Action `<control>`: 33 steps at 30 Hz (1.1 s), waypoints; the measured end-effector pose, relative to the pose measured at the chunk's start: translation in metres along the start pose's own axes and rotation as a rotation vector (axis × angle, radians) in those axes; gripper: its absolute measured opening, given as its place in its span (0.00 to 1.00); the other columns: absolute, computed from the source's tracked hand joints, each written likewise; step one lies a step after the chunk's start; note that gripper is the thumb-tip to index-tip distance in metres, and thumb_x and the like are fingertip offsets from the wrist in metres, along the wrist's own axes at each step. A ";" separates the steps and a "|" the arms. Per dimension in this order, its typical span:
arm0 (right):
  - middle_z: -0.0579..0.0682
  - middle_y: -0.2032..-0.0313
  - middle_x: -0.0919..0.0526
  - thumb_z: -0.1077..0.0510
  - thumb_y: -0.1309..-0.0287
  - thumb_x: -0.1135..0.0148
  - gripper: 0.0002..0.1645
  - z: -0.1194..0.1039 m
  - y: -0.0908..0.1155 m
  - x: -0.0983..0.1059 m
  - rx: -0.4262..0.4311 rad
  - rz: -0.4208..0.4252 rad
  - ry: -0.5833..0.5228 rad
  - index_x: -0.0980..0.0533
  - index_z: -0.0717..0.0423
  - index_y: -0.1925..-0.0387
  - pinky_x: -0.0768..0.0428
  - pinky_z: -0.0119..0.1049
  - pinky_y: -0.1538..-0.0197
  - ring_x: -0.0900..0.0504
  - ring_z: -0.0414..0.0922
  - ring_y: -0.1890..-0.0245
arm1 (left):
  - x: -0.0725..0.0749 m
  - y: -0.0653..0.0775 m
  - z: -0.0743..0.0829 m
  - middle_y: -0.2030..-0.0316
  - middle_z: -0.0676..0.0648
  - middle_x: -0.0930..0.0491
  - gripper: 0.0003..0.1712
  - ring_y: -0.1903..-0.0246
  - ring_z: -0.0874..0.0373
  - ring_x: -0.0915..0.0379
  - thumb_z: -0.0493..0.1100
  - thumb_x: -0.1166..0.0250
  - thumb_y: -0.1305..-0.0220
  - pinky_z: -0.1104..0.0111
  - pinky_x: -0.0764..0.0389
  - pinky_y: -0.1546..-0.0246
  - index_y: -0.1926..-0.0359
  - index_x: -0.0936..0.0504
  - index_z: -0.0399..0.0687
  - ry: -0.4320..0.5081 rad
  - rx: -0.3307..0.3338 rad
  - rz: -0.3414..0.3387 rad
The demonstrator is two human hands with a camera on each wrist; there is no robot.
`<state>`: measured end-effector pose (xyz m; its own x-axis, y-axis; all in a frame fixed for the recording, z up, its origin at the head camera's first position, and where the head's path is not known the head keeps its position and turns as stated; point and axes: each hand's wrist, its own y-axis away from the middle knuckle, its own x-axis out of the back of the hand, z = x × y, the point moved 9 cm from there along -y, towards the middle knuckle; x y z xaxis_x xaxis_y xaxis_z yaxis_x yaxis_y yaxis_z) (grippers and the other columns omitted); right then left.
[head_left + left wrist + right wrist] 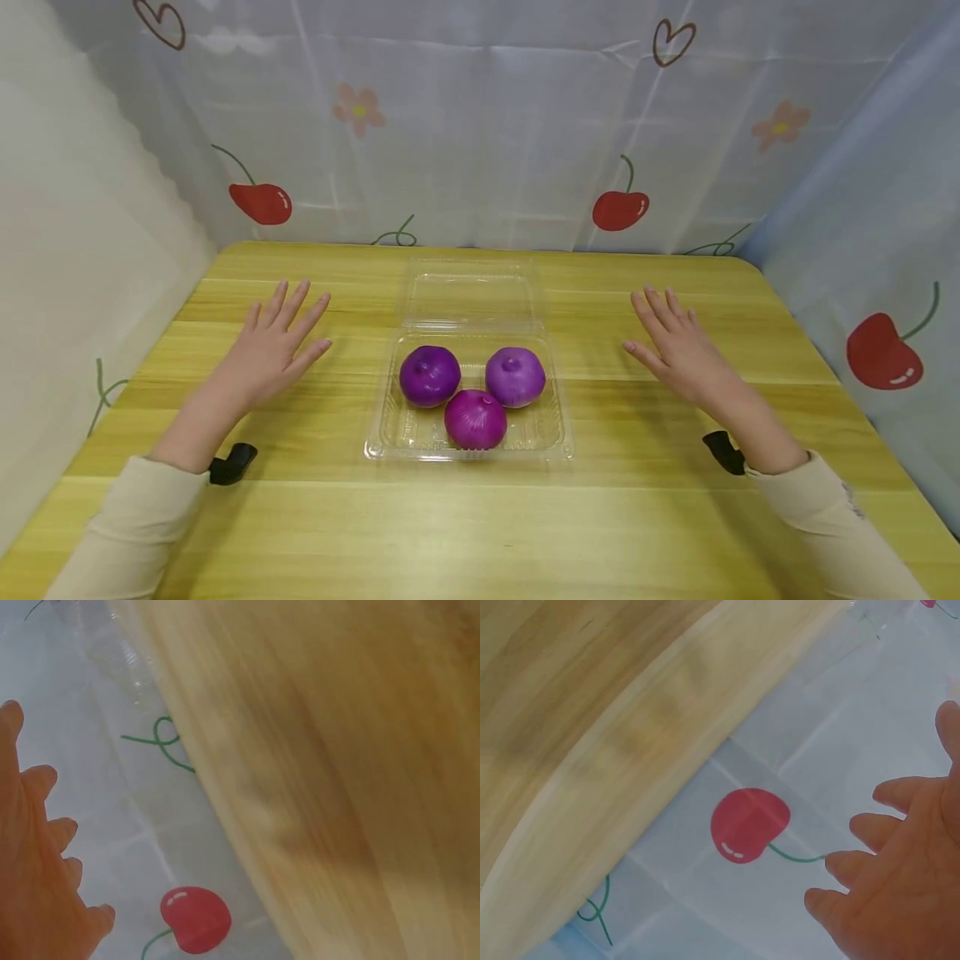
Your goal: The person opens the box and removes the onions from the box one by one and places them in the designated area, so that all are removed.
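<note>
A clear plastic clamshell box (390, 429) lies on the table with its lid (472, 296) folded back flat behind it. Three purple onions sit inside: a dark one (430, 377) at back left, a paler one (515, 377) at back right and a magenta one (476, 419) in front. To the box's left, my left hand (266, 350) hovers with straight, spread fingers and holds nothing. My right hand (682, 354) is held the same way on the other side, also holding nothing. Each wrist view shows only its own hand, the table and the curtain.
The wood-grain table (480, 533) has rounded back corners. A pale curtain (480, 150) printed with cherries, flowers and hearts hangs right behind it, and more cloth hangs along both sides. Black wrist mounts (234, 464) show under both forearms.
</note>
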<state>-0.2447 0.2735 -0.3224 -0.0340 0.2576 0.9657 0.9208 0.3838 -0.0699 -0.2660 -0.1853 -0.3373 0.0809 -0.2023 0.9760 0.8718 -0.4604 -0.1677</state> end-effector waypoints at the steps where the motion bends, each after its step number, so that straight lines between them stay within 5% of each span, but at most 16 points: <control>1: 0.62 0.29 0.65 0.47 0.30 0.53 0.44 0.001 0.000 -0.002 -0.005 0.004 0.012 0.64 0.58 0.28 0.67 0.62 0.36 0.71 0.60 0.32 | -0.003 0.000 0.000 0.28 0.39 0.64 0.37 0.31 0.44 0.79 0.59 0.56 0.28 0.41 0.67 0.37 0.26 0.57 0.52 -0.009 0.001 -0.007; 17: 0.63 0.29 0.60 0.42 0.32 0.55 0.45 -0.012 -0.009 -0.027 0.029 -0.008 0.039 0.61 0.58 0.27 0.64 0.62 0.35 0.70 0.57 0.31 | -0.021 0.005 0.010 0.29 0.38 0.64 0.37 0.32 0.43 0.79 0.59 0.59 0.28 0.38 0.67 0.39 0.26 0.55 0.48 0.016 0.012 -0.068; 33: 0.64 0.30 0.54 0.45 0.33 0.50 0.43 -0.054 -0.023 -0.034 0.112 0.080 -0.014 0.55 0.60 0.28 0.59 0.59 0.34 0.63 0.58 0.31 | -0.040 0.001 0.058 0.28 0.46 0.57 0.38 0.31 0.44 0.68 0.56 0.53 0.28 0.44 0.61 0.35 0.26 0.61 0.58 0.406 -0.113 -0.099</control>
<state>-0.2435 0.2086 -0.3402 0.0321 0.3033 0.9523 0.8716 0.4578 -0.1752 -0.2404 -0.1273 -0.3686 -0.2166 -0.4659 0.8579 0.8058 -0.5814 -0.1124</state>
